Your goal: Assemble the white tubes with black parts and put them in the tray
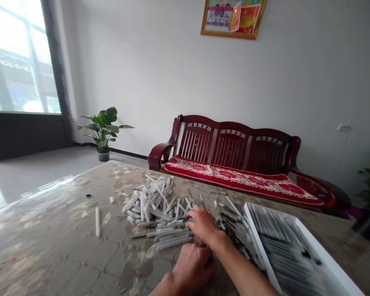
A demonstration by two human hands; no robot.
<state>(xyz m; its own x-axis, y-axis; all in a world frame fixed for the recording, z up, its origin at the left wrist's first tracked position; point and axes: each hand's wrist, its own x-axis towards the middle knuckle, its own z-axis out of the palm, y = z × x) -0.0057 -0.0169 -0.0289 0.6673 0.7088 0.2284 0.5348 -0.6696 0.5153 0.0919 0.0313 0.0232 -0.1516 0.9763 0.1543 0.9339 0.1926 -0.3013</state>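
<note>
A heap of white pen-barrel-like tubes (154,201) lies on the patterned table, with thin dark rods among them. At the heap's right edge is my right hand (202,224), its fingers apart and bent down at the tubes; no held thing shows. Just below it, near several tubes lying side by side, my left hand (193,263) is curled closed. Its fingertips are turned away, so whatever they hold is hidden. Right of my hands lie scattered black pen parts (230,224), partly behind my right forearm.
A white box (314,234) with rows of dark, pen-like sticks stands at the right. One loose white tube (98,222) lies left of the heap on the table (64,246). Beyond the table are a red wooden bench (228,144) and a potted plant (103,127).
</note>
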